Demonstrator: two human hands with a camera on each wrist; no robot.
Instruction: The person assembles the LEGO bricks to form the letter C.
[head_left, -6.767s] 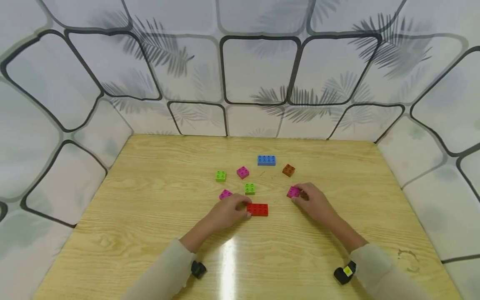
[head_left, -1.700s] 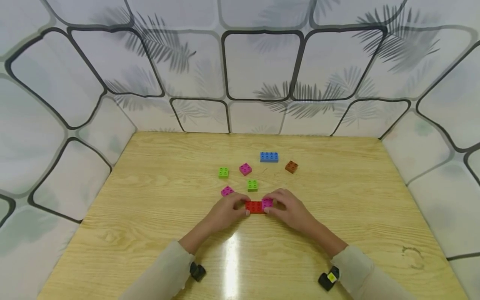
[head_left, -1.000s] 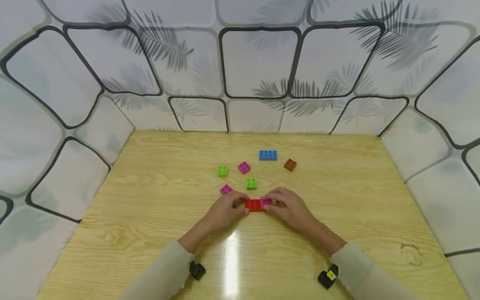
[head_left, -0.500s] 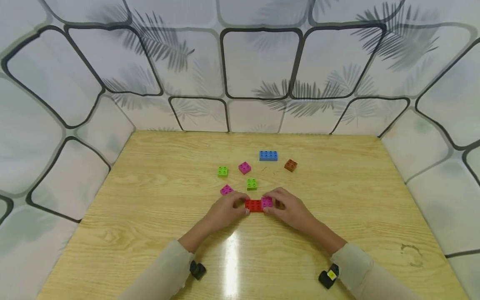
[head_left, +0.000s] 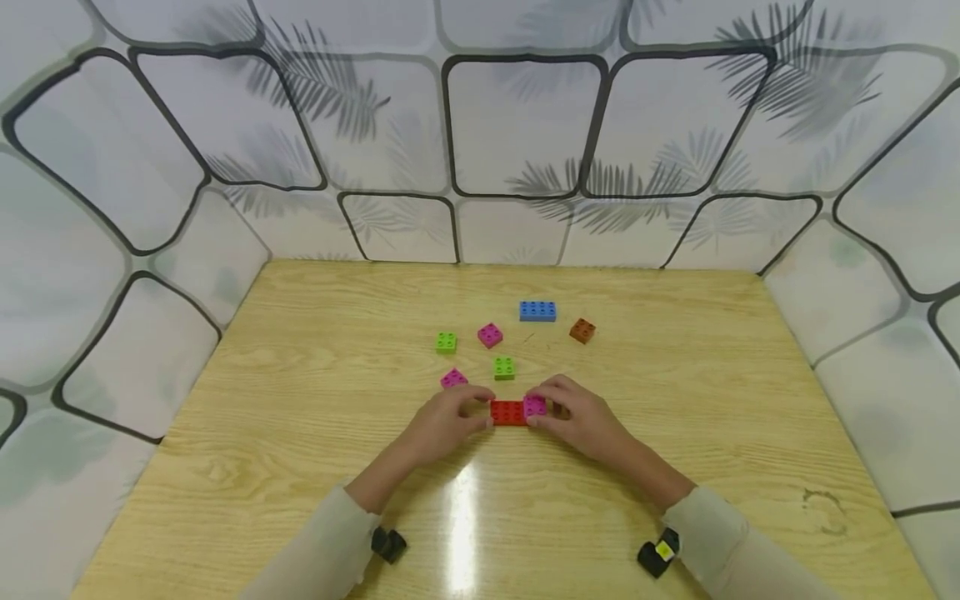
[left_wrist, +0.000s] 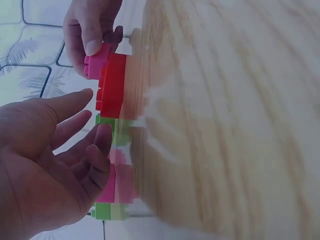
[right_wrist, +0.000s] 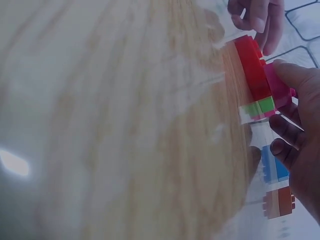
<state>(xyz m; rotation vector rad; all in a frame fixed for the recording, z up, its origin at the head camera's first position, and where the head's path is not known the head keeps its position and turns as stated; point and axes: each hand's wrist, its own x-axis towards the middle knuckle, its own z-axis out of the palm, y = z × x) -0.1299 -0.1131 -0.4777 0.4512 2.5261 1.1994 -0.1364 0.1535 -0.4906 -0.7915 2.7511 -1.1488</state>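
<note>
The right hand [head_left: 581, 421] pinches a pink brick [head_left: 535, 406] at the right end of the red brick [head_left: 507, 412], mid-worktop [head_left: 315, 367]; the left hand [head_left: 444, 425], fingers parted and loosely bent, is beside its left end. The blue brick [head_left: 537, 312] lies nearer the far edge.

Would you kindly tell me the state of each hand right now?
Left hand: open, holding nothing, by the red brick.
Right hand: holding the pink brick at the red brick's right end.
</note>
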